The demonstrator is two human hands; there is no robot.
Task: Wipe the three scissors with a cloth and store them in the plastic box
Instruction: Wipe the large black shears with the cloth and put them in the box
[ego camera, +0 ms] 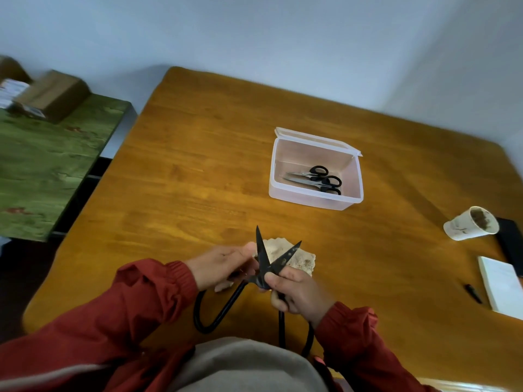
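Observation:
Large black scissors with long looped handles are held open above the table's near edge, blades pointing away from me. My right hand grips them at the pivot and one handle. My left hand pinches a beige cloth against the left blade; the cloth bunches up behind the blades. Two smaller black-handled scissors lie inside the clear plastic box, which stands with its lid open further back on the wooden table.
A paper cup lies tipped at the right, beside a dark flat object. A white notepad and a black pen sit at the right edge. A green surface with cardboard boxes stands left of the table.

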